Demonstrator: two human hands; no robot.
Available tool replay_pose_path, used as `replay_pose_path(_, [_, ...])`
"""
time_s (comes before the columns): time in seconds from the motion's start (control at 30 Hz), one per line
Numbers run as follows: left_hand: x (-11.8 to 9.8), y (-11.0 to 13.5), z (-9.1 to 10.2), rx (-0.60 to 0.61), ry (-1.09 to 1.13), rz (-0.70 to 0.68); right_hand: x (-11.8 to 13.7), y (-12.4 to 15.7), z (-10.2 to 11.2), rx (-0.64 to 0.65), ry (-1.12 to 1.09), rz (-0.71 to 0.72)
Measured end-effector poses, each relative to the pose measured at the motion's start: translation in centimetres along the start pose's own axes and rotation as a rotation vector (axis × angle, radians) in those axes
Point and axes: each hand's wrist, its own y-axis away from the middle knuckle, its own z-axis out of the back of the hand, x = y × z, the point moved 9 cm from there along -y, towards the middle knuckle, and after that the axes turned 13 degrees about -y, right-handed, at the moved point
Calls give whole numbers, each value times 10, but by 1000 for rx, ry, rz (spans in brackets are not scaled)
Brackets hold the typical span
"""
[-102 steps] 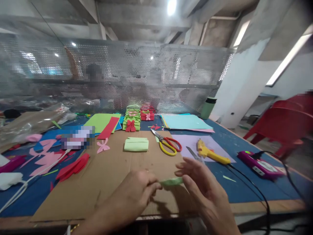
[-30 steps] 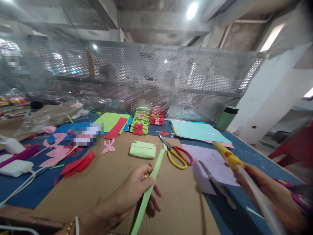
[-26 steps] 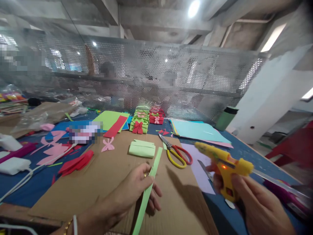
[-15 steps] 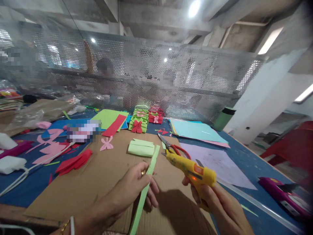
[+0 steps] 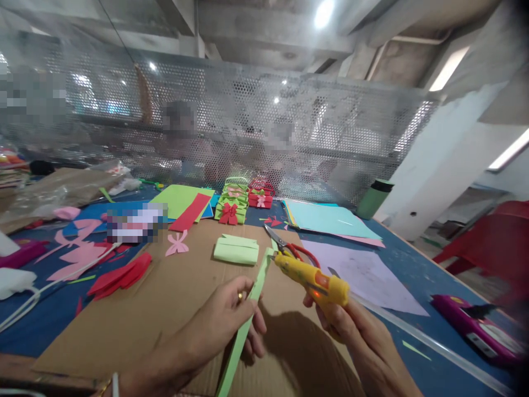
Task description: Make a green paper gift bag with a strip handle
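Observation:
A long light-green paper strip (image 5: 239, 344) is pinched between the thumb and fingers of my left hand (image 5: 237, 314), its far end pointing up and away. My right hand (image 5: 351, 333) is wrapped round the handle of a yellow glue gun (image 5: 309, 275) with a small orange light glowing on its side. The gun's nozzle is at the upper end of the strip; whether it touches cannot be told. Just beyond lies a folded pale-green paper purse (image 5: 236, 251). Scissors (image 5: 295, 248) with red handles lie behind the gun, partly covered by it.
Brown cardboard (image 5: 136, 325) lies under my hands on the blue table. Finished green paper bags (image 5: 231, 207) with bows stand at the back. A pink bow (image 5: 177, 243) and red paper pieces (image 5: 119, 277) lie left. Right are a lilac sheet (image 5: 363, 273) and a purple power strip (image 5: 475, 328).
My right hand has brought the glue gun left, so its nozzle now meets the strip's upper end in view. My left hand keeps its pinch on the strip. The whole view has shifted slightly.

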Motion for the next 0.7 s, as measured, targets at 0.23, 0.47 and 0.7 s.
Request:
replay_pose_path(0.23, [0, 0, 2, -7, -4, -25, 11, 4, -2, -22, 6, 55])
replay_pose_path(0.47, [0, 2, 1, -1, -12, -9, 3, 2, 3, -30, -53, 34])
replay_pose_path(0.7, [-1, 1, 1, -1, -26, -1, 14, 0, 1, -32, -44, 70])
